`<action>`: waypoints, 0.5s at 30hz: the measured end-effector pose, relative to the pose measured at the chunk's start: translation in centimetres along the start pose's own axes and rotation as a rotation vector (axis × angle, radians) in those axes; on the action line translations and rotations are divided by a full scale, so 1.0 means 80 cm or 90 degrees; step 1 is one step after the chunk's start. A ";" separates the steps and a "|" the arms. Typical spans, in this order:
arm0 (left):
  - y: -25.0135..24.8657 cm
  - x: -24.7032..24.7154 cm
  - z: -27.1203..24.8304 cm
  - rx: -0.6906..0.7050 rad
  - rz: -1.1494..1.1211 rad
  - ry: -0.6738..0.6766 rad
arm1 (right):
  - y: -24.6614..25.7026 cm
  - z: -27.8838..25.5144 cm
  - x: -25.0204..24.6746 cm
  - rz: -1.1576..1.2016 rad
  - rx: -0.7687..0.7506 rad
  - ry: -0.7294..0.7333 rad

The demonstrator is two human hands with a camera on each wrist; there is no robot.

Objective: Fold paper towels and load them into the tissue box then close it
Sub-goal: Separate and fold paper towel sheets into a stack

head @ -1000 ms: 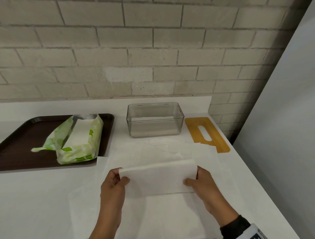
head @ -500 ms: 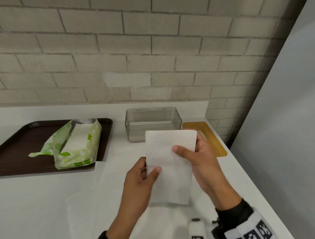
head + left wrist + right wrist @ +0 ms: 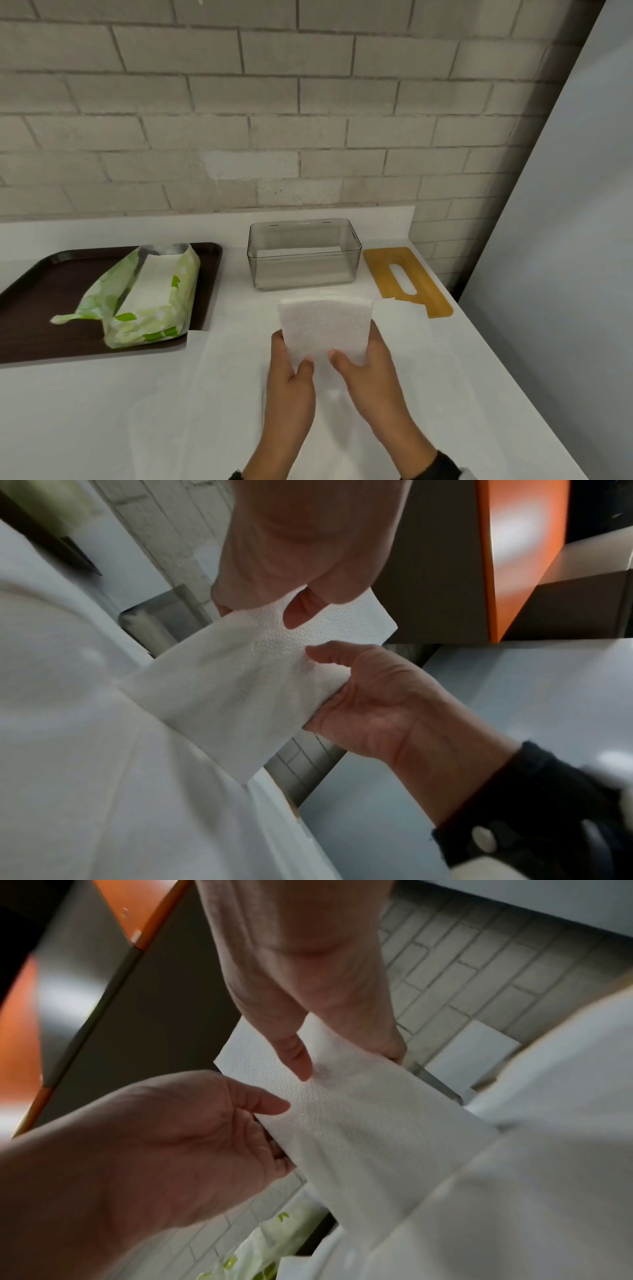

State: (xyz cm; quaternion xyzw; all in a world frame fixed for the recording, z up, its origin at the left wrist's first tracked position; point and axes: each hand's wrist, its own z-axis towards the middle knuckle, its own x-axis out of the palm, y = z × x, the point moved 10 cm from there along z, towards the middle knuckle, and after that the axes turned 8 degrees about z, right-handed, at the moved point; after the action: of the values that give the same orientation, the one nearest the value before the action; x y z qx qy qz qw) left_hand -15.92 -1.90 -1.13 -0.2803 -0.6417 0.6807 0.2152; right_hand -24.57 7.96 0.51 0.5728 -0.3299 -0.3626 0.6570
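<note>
A white folded paper towel (image 3: 325,325) stands upright over the counter, held from both sides. My left hand (image 3: 294,359) pinches its lower left part, thumb in front and fingers behind. My right hand (image 3: 356,356) pinches the lower right part the same way. The left wrist view shows the towel (image 3: 240,683) between the left hand (image 3: 294,610) and the right hand (image 3: 329,674). In the right wrist view the towel (image 3: 359,1123) sits between the right hand (image 3: 301,1064) and the left hand (image 3: 267,1118). Behind the hands stands the clear tissue box (image 3: 304,255), open, with white paper low inside. Its bamboo lid (image 3: 407,281) lies flat to the right.
A dark brown tray (image 3: 34,308) at the left carries a green and white towel package (image 3: 144,301), torn open. Loose unfolded sheets (image 3: 222,394) lie on the white counter under my hands. A brick wall runs behind; the counter ends at a grey wall on the right.
The towel went from held wide at both ends to upright, and now it is shorter and folded over. Both hands have come down closer to the counter, thumbs near each other.
</note>
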 end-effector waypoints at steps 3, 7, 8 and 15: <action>-0.009 0.003 -0.005 0.014 -0.003 -0.001 | -0.001 -0.003 0.001 -0.002 0.000 -0.003; -0.011 0.000 -0.003 0.020 -0.010 0.000 | 0.000 0.003 -0.003 0.007 -0.017 -0.005; -0.006 0.002 -0.002 0.009 -0.004 0.006 | -0.007 0.002 -0.001 0.002 0.000 0.005; -0.019 0.007 0.013 0.023 -0.010 0.050 | 0.008 0.009 -0.012 -0.023 -0.013 0.022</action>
State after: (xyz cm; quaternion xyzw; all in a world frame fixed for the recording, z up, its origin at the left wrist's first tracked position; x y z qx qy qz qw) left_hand -17.11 -2.21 0.36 -0.2976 -0.6227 0.6789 0.2503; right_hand -25.65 8.44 1.21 0.5784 -0.3042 -0.3679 0.6615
